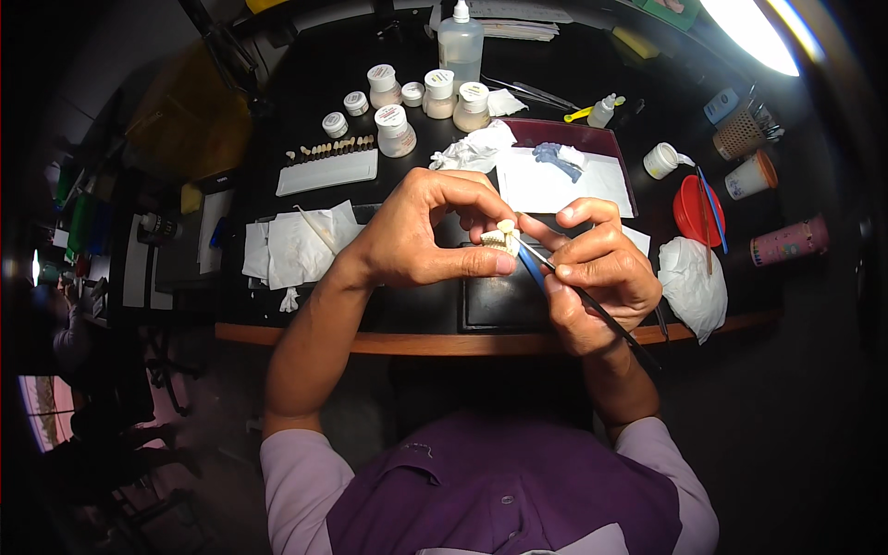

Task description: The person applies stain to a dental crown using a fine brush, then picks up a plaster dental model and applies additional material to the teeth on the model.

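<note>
Over the front of the black bench, my left hand [421, 227] is closed on a small cream dental model [497, 242], held between thumb and fingers. A small pale tooth-like piece [505, 226] shows at its top; whether it is joined to the model I cannot tell. My right hand [606, 277] grips a thin brush [610, 324] with a dark handle and a light metal neck. The brush's tip reaches the model's right side. A blue strip-like thing [532, 265] shows beside the brush, partly hidden by my right fingers.
Several powder jars [396, 132] and a clear bottle [461, 48] stand at the back. A tooth shade guide [328, 171] lies left, above white tissues [296, 245]. Right are a paper-lined maroon tray [615, 157], a red bowl [687, 208] and crumpled tissue [694, 287]. A bright lamp [754, 32] hangs upper right.
</note>
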Demonstrator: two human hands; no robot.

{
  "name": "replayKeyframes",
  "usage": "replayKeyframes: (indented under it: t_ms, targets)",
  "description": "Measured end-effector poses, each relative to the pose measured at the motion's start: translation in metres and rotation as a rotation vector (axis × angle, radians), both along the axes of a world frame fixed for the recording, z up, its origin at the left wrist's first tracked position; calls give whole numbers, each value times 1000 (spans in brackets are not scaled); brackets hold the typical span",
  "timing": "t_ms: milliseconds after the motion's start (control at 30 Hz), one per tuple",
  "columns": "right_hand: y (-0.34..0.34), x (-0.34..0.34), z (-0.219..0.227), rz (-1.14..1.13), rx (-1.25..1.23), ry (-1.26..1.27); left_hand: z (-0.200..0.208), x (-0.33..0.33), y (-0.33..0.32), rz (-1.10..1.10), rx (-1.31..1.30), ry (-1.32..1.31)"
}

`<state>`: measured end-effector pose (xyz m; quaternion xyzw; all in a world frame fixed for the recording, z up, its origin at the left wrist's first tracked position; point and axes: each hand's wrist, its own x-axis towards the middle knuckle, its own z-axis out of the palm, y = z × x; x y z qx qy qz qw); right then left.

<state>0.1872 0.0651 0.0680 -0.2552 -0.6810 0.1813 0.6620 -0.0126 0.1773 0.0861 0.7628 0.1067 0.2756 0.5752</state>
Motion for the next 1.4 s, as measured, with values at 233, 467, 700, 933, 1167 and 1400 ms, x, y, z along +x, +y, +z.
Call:
replayKeyframes:
  t_ms: [233, 467, 700, 933, 1167, 1400]
  targets:
    - [-1, -4, 1, -66, -13, 75, -8, 5, 1, 30, 72, -106]
    - [0, -4, 2, -62, -15, 58, -9, 4, 2, 34, 73, -93]
    - [0, -3, 2, -32, -21, 93, -7, 4, 1, 35, 73, -96]
    - [-3, -3, 3, 106, -128, 250, -2, 1, 0, 25, 99, 18]
    - [-13, 15, 19, -35, -187, 238, -1, 2, 2, 61, 131, 63]
    - [-61, 78, -4, -557, -518, -96, -3, 3, 1, 138, 81, 141]
